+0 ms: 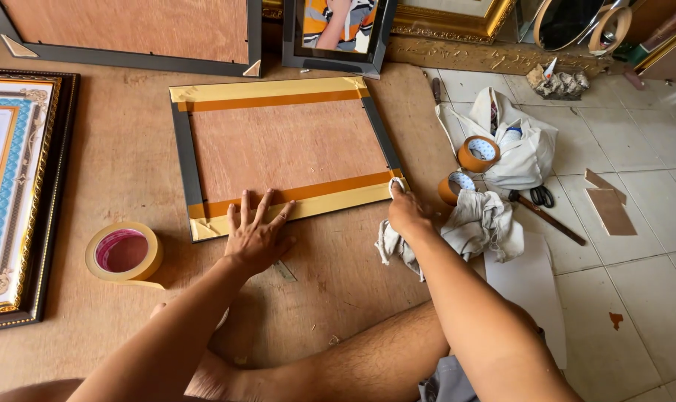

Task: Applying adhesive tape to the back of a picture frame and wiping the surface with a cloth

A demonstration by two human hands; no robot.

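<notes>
Left hand (pixel 257 232), fingers spread flat, presses the lower taped edge of the face-down picture frame (pixel 284 152) lying at the centre of the plywood floor board (pixel 114 171). Right hand (pixel 406 212), closed on a grey cloth (pixel 394 242), rubs the frame's 4 o'clock corner. A tape roll (pixel 124 252) lies at 8 o'clock. Risk: uneven rubbing may wrinkle the yellow tape (pixel 308 205) or shift the frame.

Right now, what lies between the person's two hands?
In the head view, the frame's taped lower edge and bare board lie between left hand and right hand.
</notes>
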